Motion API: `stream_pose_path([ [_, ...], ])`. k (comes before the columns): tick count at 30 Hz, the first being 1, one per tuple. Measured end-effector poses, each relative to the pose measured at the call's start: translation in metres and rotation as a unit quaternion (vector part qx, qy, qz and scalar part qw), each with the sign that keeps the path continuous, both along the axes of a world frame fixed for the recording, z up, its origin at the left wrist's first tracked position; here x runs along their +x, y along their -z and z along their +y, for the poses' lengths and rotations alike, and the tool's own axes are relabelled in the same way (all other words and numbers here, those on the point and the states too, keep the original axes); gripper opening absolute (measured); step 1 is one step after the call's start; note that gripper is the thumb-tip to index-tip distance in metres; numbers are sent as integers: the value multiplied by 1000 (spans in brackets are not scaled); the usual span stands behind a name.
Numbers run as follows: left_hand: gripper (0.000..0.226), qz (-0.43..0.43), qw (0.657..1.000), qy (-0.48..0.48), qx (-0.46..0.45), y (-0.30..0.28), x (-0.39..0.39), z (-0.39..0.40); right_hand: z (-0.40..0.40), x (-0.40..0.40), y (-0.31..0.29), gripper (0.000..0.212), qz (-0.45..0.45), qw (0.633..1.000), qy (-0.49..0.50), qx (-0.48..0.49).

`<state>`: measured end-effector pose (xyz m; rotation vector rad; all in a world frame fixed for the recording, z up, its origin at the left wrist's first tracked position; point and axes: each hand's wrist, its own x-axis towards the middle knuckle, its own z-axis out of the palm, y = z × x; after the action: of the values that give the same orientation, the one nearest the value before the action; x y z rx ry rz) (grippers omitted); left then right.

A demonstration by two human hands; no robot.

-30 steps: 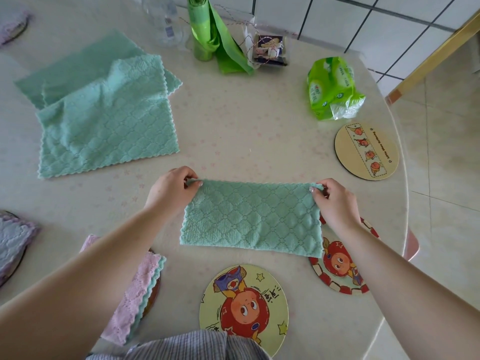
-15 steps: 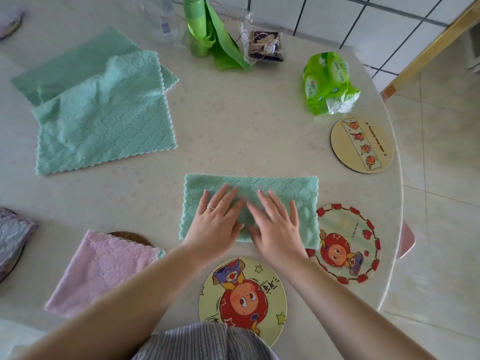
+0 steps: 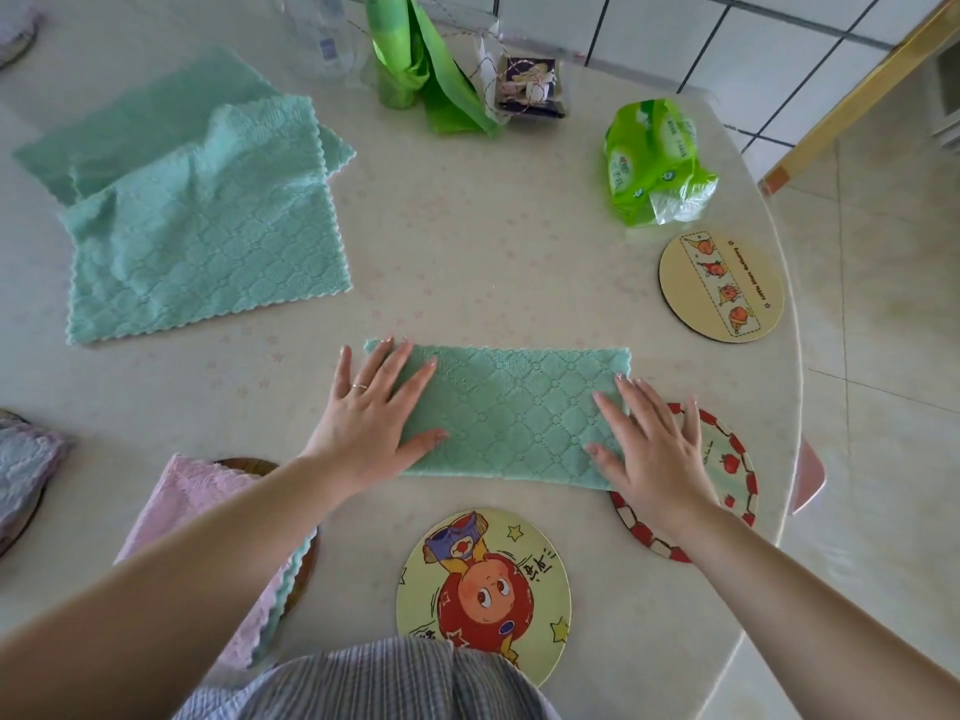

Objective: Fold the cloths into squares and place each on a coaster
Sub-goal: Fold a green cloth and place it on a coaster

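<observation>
A green quilted cloth (image 3: 511, 413), folded into a long rectangle, lies flat on the table in front of me. My left hand (image 3: 371, 413) presses flat on its left end, fingers spread. On the cloth's right end rests my right hand (image 3: 652, 449), also flat, partly covering a red-rimmed coaster (image 3: 732, 465). A cartoon coaster (image 3: 483, 589) lies just below the cloth. A beige coaster (image 3: 722, 285) sits at the right. Two unfolded green cloths (image 3: 202, 241) lie at the back left. A folded pink cloth (image 3: 208, 517) rests on a dark coaster (image 3: 249, 465) under my left forearm.
At the back stand a green roll of bags (image 3: 400, 44), a clear bottle (image 3: 322, 33), a small wrapped packet (image 3: 530, 80) and a green tissue pack (image 3: 654, 153). A grey-purple cloth (image 3: 26, 459) lies at the left edge. The round table's edge (image 3: 789, 407) curves close on the right.
My hands let go of the cloth's top corners, pressed together on its middle, then slid apart to its two ends, smoothing it flat.
</observation>
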<state>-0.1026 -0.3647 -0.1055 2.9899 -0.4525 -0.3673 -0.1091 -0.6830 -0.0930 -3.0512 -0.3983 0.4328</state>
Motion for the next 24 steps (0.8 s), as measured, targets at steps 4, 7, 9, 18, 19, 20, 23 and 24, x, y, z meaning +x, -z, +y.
stream_pose_path([
  [4,37,-41,985,95,-135,-11,-21,-33,35,36,-12,41,-63,991,14,120],
  [7,20,-38,972,122,-196,-8,-35,-53,71,67,-15,24,-46,981,11,190],
  [9,17,-28,972,89,-215,-4,-38,-59,89,82,-15,24,-4,980,-1,197],
  [18,6,-29,972,35,-230,-3,-37,-67,111,103,-14,17,67,996,4,63],
  [19,5,-28,973,35,-227,-5,-36,-67,113,104,-15,15,75,997,0,32],
  [20,4,-27,973,36,-224,-7,-36,-68,113,103,-17,16,82,997,-6,7],
  [23,3,-33,974,36,-222,-15,-39,-63,106,100,-27,21,109,993,4,44],
  [24,4,-38,974,30,-221,-19,-42,-59,102,97,-33,22,115,990,16,76],
])
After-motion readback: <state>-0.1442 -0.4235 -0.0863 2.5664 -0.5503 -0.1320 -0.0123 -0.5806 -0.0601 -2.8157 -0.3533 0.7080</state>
